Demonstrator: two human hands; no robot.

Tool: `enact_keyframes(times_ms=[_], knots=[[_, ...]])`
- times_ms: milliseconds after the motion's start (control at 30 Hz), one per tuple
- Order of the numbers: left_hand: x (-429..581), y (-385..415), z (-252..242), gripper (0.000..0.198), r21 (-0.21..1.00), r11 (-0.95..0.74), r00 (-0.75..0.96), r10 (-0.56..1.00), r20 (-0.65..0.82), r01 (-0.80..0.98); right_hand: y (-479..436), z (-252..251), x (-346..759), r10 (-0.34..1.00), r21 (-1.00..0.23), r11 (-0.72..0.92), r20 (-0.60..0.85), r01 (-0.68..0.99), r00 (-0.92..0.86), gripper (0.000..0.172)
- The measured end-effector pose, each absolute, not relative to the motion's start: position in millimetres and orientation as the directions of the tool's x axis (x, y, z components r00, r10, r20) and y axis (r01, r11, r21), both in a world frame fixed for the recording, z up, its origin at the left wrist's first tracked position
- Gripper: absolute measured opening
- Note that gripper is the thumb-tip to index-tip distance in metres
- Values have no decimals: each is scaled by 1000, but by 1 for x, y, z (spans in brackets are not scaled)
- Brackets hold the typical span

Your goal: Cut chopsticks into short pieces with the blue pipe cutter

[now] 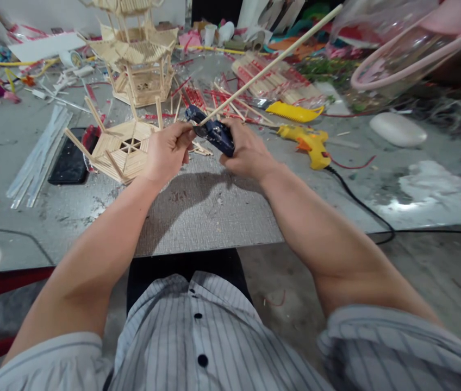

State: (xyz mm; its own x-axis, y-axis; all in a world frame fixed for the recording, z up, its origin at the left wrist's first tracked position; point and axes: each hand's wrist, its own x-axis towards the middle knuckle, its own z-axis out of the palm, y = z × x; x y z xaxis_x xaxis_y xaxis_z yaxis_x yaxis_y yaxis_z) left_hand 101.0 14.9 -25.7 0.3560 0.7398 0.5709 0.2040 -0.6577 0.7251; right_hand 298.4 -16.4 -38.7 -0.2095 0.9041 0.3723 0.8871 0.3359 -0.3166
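Note:
My right hand (247, 146) is closed around a dark blue hand tool (218, 136). A long thin wooden stick (275, 62) slants up to the right from the tool's jaws. At the stick's lower end, the fingers of my left hand (171, 146) are pinched together; they seem to hold that end beside the tool. Just left of my left hand lies a hexagonal wooden piece (112, 144) made of thin sticks, with upright posts at its corners. Behind it stands a tiered wooden pagoda model (136, 54).
A yellow glue gun (310, 142) with a black cord lies right of my right hand, near a yellow cutter (294, 111) and a white oval object (397, 129). On the left are a dark phone (67, 165) and clear glue sticks (41, 155). Bundled sticks (275, 79) lie behind.

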Motion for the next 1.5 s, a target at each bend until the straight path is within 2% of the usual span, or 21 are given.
enact_keyframes(times_ms=[200,533,667,767,867,1033,1233,1400,1500], knots=[[97,21,-28,36,705,-656,378,746,548,271,-12,-40,302,900,-323,380,346,867,-266,65],[92,30,-36,37,521,-739,346,666,661,427,-13,-46,295,911,-320,333,351,887,-216,63],[99,17,-30,36,599,-701,309,710,632,387,-17,-40,295,911,-326,331,354,885,-211,64],[103,7,-20,39,691,-655,379,750,542,306,-19,-36,297,908,-328,345,354,880,-224,66],[103,4,-15,43,716,-647,426,744,515,263,-19,-34,299,899,-334,375,359,865,-251,66],[99,15,-21,46,643,-714,392,695,603,278,-18,-33,297,906,-328,374,328,868,-267,65],[94,23,-26,45,529,-757,376,651,660,382,-18,-32,295,924,-289,350,260,891,-279,69],[92,26,-26,45,451,-774,391,621,679,445,-18,-31,295,912,-308,378,288,873,-293,66],[90,28,-27,40,449,-769,394,626,672,455,-19,-30,295,918,-301,372,262,878,-299,68]])
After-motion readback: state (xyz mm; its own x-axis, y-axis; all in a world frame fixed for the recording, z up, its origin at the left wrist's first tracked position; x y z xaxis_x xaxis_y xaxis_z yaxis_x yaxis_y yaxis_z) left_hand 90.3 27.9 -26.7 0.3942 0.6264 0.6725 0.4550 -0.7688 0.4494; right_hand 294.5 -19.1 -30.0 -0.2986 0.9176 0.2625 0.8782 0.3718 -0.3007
